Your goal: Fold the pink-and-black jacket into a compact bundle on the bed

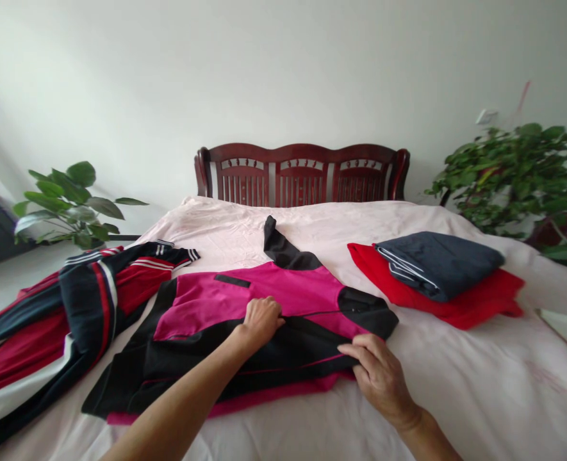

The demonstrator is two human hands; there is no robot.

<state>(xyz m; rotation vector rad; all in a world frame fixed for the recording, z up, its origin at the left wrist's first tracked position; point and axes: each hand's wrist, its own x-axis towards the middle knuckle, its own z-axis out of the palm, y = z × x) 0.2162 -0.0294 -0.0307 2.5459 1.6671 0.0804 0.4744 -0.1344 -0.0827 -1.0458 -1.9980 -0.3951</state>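
A pink and black jacket (307, 285) lies spread on the bed in front of me, its collar end toward the right. One black sleeve points away toward the headboard. My left hand (262, 320) is closed on the black cloth near the jacket's middle. Lower right, my right hand (380, 378) pinches the black edge of the same jacket between thumb and fingers. The part of the jacket beneath my left forearm is hidden.
Red and navy striped clothes (91, 288) lie loose at the left. To the right, a folded navy garment (441, 262) rests on a folded red one (475, 304). A wooden headboard (302, 176) stands behind the pale bedsheet (216, 230), with leafy plants (509, 169) beside the bed.
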